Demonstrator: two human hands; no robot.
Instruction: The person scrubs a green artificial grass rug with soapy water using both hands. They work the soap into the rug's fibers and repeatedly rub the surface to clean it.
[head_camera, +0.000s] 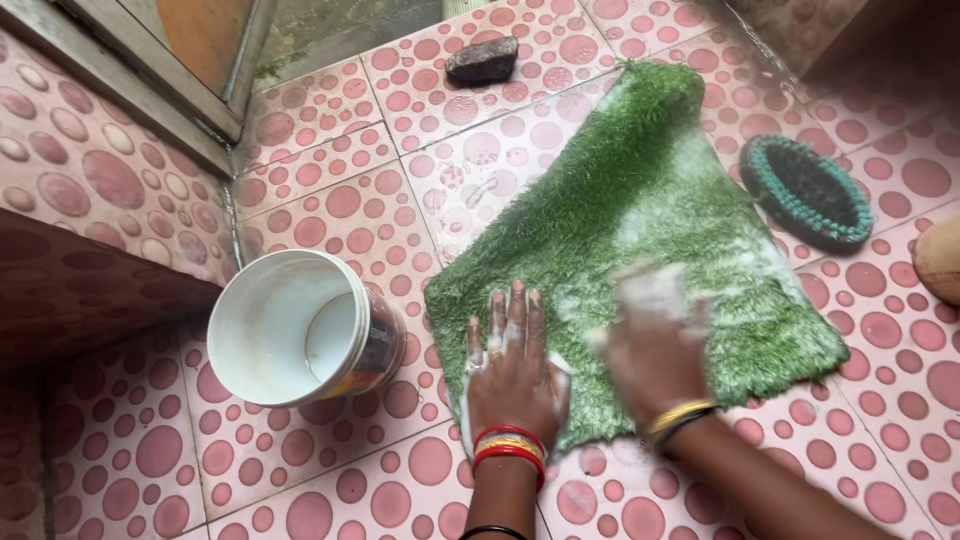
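A shaggy green mat (640, 200) lies spread on the wet pink-dotted tile floor (350, 210), streaked with white soap suds. My left hand (512, 365) presses flat on the mat's near left corner, fingers spread and soapy, with red and gold bangles at the wrist. My right hand (655, 335) is on the mat just to the right, blurred by motion and covered in foam; whether it holds anything cannot be made out.
A white plastic bucket (300, 330) lies tipped on its side left of the mat. A dark scrubbing stone (483, 60) sits at the far edge. An oval teal-rimmed brush (808, 192) rests right of the mat. A door frame (150, 90) stands at upper left.
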